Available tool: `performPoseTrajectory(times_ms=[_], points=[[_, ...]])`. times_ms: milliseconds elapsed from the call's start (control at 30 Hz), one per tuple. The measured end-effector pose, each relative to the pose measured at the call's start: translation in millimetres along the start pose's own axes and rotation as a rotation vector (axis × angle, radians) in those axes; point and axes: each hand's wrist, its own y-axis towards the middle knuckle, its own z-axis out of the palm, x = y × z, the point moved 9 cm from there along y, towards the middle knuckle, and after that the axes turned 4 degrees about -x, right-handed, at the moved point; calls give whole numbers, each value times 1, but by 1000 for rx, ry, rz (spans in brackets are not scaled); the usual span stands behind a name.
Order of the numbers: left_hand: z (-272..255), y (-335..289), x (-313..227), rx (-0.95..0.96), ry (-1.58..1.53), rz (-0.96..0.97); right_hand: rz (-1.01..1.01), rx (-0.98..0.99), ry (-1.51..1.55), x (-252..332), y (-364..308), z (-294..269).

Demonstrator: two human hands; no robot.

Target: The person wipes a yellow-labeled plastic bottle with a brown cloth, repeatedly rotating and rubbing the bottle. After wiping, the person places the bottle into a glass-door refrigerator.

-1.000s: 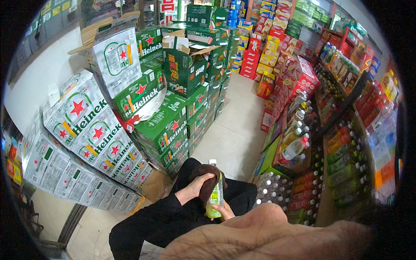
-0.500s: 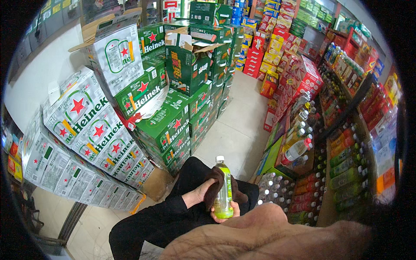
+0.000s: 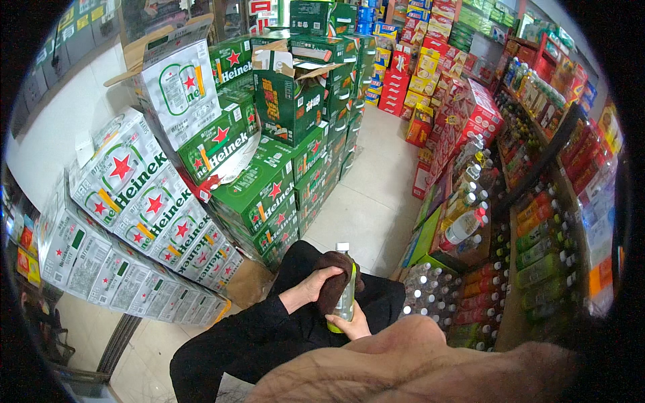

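Observation:
A clear bottle with a white cap and a yellow-green lower part stands upright in front of my lap. My right hand is closed around its lower part. My left hand grips a dark brown cloth, which is pressed against the bottle's upper left side. Part of the cloth shows behind the bottle on its right. The cloth hides much of the bottle's upper body.
Green cartons and silver-white cartons are stacked to my left. Shelves of drink bottles line the right side. Several white-capped bottles stand low by my right knee. A tiled floor aisle runs ahead between red and yellow boxes.
My left hand and the cloth have shifted right and up against the bottle, covering more of it. My right hand has turned around the bottle's lower part.

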Motion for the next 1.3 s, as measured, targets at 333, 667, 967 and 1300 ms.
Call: performPoseTrajectory(times_ms=[333, 667, 967, 1300], points=[[-24, 8, 3, -147, 161, 11, 255, 226, 420, -40, -18, 16], [18, -12, 5, 110, -170, 18, 462, 571, 1187, -29, -43, 41], [3, -21, 53, 100, -89, -260, 359, 486, 1040, -29, -20, 30], [5, -9, 3, 23, -64, 19, 459, 577, 1023, -46, -40, 40]])
